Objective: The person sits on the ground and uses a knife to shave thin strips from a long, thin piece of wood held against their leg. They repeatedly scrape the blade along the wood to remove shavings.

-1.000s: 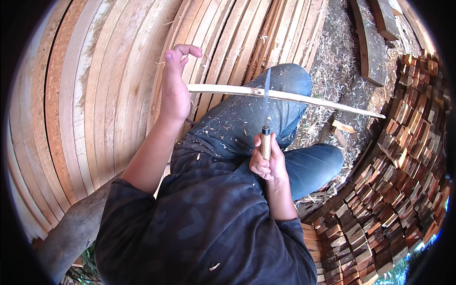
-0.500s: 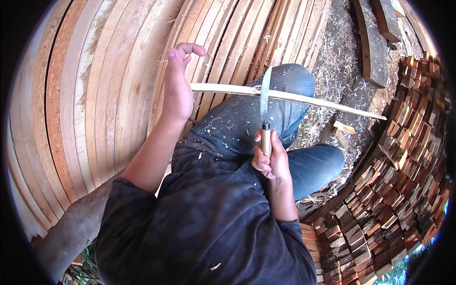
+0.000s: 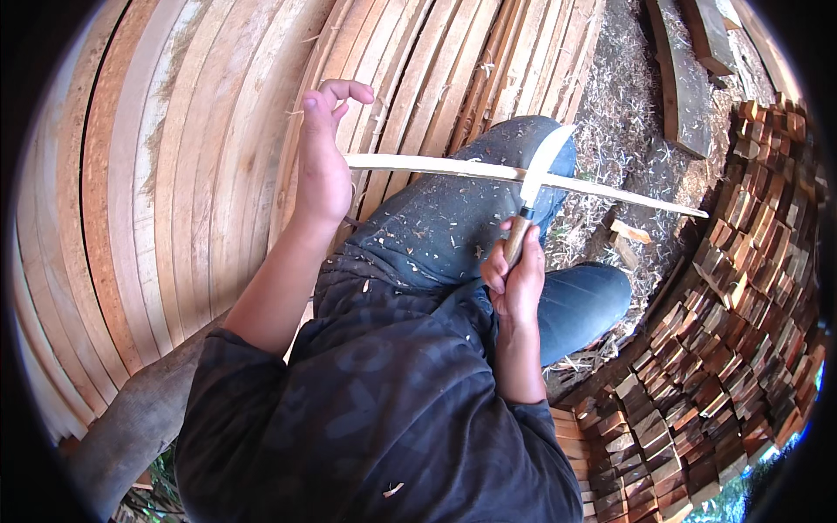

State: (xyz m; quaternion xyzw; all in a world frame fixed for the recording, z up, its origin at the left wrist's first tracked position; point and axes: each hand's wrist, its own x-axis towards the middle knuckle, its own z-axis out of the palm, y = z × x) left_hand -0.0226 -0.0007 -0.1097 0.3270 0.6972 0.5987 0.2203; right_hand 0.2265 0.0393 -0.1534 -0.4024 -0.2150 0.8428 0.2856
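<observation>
A long, pale wooden stick (image 3: 436, 164) lies across my bent knee, slanting slightly down to the right. Its left end meets the palm of my left hand (image 3: 324, 170), where that hand steadies it. My left thumb points up and the forefinger curls loosely; the lower fingers are hidden. My right hand (image 3: 520, 275) is wrapped round the wooden handle of a knife (image 3: 542, 166). The knife's bright blade crosses over the stick near the knee's right side and tilts up to the right.
Long planks and battens (image 3: 200, 157) lie side by side at the left and far side. Cut wood pieces (image 3: 706, 349) are stacked along the right. Shavings (image 3: 623, 96) cover the ground, with dark beams (image 3: 680, 96) at the far right. A log (image 3: 144, 410) lies at lower left.
My right hand has moved the knife to the right along the stick, and the blade has tipped from nearly upright to slanting right. My left hand has barely moved.
</observation>
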